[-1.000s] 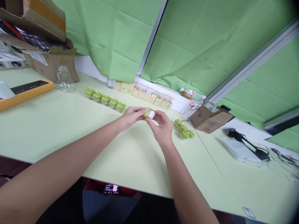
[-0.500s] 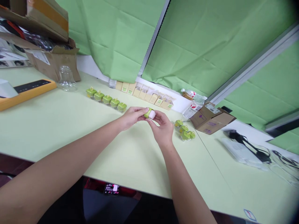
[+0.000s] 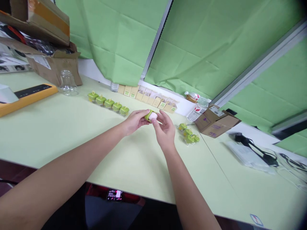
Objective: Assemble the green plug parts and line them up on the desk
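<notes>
Between my hands, above the middle of the table, is a small green container (image 3: 147, 115) with a whitish block (image 3: 153, 116) showing at its near right face. My left hand (image 3: 135, 122) is closed on the green side, thumb on top and fingers beneath. From the other side, my right hand (image 3: 165, 129) has its thumb against the whitish block, with the fingers curved behind it. Farther left stands a row of several similar green-topped containers (image 3: 109, 103) with clear lower parts and loops on top. A cluster of several more green-topped containers (image 3: 189, 138) lies right of my right hand.
Several small tan cartons (image 3: 150, 96) line the wall at the back. Open cardboard boxes (image 3: 56, 65), a clear plastic bottle-shaped piece (image 3: 68, 83) and an orange-edged device (image 3: 35, 95) occupy the left. At right are plastic bottles (image 3: 198, 110), another cardboard box (image 3: 213, 121) and black cables (image 3: 266, 156).
The container has turned slightly, showing its whitish block more toward me. My right thumb has moved up from below onto the block, and my right fingers have lifted and spread a little.
</notes>
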### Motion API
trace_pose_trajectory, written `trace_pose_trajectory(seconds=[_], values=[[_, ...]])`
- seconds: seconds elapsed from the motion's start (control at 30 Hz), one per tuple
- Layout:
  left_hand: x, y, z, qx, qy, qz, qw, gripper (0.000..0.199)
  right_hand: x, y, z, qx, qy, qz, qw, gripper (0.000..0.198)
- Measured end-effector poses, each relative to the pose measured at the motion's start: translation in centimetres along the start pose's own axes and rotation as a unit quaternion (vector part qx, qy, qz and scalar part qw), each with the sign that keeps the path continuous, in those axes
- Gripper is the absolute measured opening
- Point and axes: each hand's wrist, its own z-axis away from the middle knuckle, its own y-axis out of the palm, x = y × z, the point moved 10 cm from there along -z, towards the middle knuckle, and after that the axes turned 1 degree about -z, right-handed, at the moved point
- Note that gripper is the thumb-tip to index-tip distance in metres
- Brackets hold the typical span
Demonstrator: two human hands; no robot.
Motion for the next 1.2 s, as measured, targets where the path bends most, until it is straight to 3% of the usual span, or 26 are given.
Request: trace_pose_trajectory(seconds=[0.1,0.2,0.4,0.7,0.93,1.2], values=[[0.1,-0.2,0.1,-0.009,-0.001,-0.013,1.000,0.029,-1.9,0.8,-0.2,0.028,0.090,-0.069,0.993,0.047],[0.4,-0.2,0.0,-0.007,-0.003,-0.009,1.000,0.033,-2.6,1.4,-0.1,0.054,0.128,-0.118,0.983,0.045],[1.1,-1.3,-0.1,-0.059,-0.029,0.003,0.998,0.030,-2.5,1.5,0.0,0.052,0.121,-0.115,0.985,0.047],[0.1,-1.8,0.2,-0.105,-0.026,-0.059,0.992,0.026,-2.9,1.5,0.0,0.068,0.146,-0.128,0.979,0.041],[0.4,-1.8,-0.1,-0.089,-0.049,-0.038,0.994,0.020,-3.3,1.3,0.1,0.068,0.166,-0.143,0.973,0.034],[0.2,-1.1,-0.1,-0.047,-0.034,-0.059,0.997,0.030,-2.9,1.8,0.3,0.100,0.166,-0.134,0.972,0.043]])
